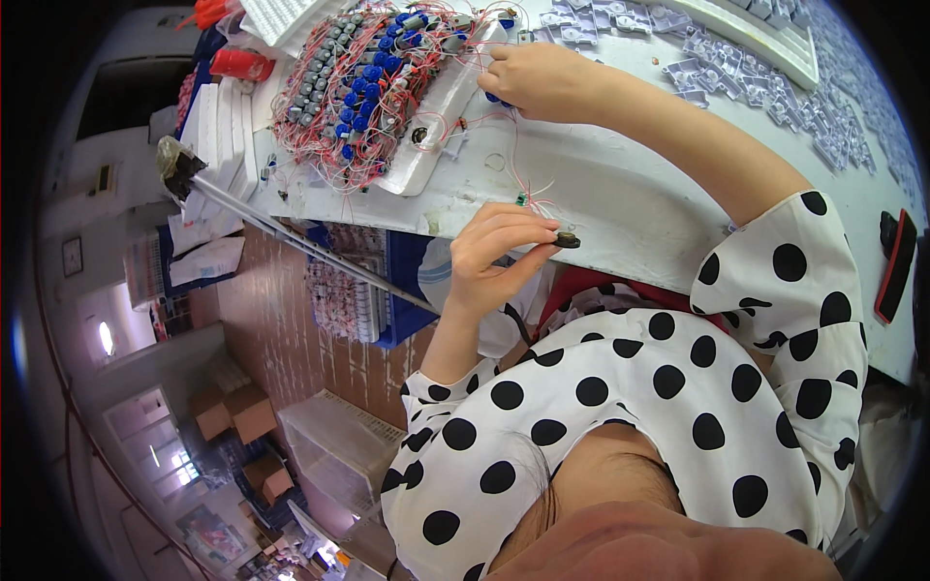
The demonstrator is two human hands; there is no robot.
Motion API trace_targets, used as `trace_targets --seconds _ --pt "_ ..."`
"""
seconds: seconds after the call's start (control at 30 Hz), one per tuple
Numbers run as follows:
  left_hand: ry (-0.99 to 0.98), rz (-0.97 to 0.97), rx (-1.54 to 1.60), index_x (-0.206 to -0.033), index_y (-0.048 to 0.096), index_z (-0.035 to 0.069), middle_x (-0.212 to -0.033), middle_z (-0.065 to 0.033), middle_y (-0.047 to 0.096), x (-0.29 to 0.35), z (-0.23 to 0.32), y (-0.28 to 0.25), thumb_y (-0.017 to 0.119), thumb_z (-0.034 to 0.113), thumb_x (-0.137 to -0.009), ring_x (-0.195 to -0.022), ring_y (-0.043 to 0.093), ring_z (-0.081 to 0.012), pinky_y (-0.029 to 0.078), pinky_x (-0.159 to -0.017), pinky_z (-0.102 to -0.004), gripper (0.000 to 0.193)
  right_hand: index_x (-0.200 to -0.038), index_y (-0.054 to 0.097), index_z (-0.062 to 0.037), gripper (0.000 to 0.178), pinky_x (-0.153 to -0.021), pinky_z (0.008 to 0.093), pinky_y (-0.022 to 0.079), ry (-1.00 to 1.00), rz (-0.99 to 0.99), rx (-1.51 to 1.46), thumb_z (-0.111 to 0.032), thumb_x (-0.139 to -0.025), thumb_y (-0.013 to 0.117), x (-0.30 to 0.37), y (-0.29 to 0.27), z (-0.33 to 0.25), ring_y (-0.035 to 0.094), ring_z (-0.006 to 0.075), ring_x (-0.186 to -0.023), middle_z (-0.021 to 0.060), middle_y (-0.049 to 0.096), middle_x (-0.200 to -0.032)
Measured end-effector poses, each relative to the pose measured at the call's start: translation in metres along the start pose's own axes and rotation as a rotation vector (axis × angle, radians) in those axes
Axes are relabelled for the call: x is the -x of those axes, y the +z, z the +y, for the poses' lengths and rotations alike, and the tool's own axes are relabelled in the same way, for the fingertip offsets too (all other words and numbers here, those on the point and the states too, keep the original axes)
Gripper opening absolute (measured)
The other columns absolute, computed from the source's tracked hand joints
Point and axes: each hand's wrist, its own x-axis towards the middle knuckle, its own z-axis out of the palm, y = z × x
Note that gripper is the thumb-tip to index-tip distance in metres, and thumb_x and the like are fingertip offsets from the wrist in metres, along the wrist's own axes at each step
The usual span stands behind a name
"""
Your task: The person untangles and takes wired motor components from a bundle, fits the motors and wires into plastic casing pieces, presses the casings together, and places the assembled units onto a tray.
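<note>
My left hand (499, 257) is raised near the table's front edge. Its thumb and fingertips pinch a small round black part (568, 239), which has a yellowish middle. Beside those fingertips lies a tiny green circuit board (523, 200) with thin red and white wires. Farther away, my right hand (542, 82) reaches across the table with curled fingers. Under them shows a small blue part (496, 99), mostly covered by the hand. Just left of that hand is a white foam tray (412, 174), heaped with small grey and blue motors (363, 97) trailing red and white wires.
Many pale plastic housings (722, 73) lie at the far right, beside a white foam tray (794, 58). A black and red object (896, 266) rests near the right edge. Left of the table, a metal bar (291, 237) slants above a blue crate (407, 290).
</note>
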Motion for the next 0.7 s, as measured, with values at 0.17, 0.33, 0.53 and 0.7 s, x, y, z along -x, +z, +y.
trace_targets --seconds 0.17,0.33,0.53,0.7 --pt "0.035 0.01 -0.016 -0.091 0.073 0.001 -0.093 -0.0114 0.075 -0.002 0.003 0.01 0.08 -0.011 -0.064 -0.091 0.07 -0.0266 0.055 -0.08 -0.0347 0.03 -0.104 0.065 -0.0045 0.024 -0.08 0.0352 0.054 0.054 0.107 -0.092 -0.012 -0.083 0.072 0.046 -0.052 -0.005 0.062 0.023 -0.094 0.0061 0.066 -0.089" --pt "0.153 0.089 -0.13 -0.09 0.075 0.007 -0.097 -0.0049 0.074 -0.019 0.019 0.05 0.085 -0.003 -0.062 -0.089 0.066 -0.0239 0.053 -0.076 -0.033 0.031 -0.118 0.067 -0.0074 0.031 -0.079 0.0315 0.052 0.297 -0.027 -0.376 -0.012 -0.088 0.073 0.141 -0.137 -0.013 0.063 0.0178 -0.089 0.0043 0.066 -0.095" --pt "0.464 0.046 0.05 -0.097 0.074 0.004 -0.098 -0.0106 0.072 -0.064 0.054 0.129 0.08 -0.001 -0.068 -0.091 0.068 -0.0284 0.058 -0.081 -0.0371 0.03 -0.128 0.059 0.0024 0.039 -0.088 0.0242 0.048 0.849 0.509 -0.862 -0.004 -0.09 0.068 0.285 -0.19 -0.02 0.058 0.0093 -0.096 0.0057 0.06 -0.121" --pt "0.567 -0.106 0.25 -0.105 0.073 0.002 -0.104 -0.0145 0.071 -0.085 0.096 0.19 0.074 0.002 -0.071 -0.095 0.069 -0.0292 0.059 -0.09 -0.0417 0.034 -0.135 0.054 0.0032 0.041 -0.103 0.0306 0.043 0.461 0.764 -1.479 -0.012 -0.098 0.062 0.395 -0.248 -0.021 0.058 0.0195 -0.11 0.0124 0.056 -0.13"
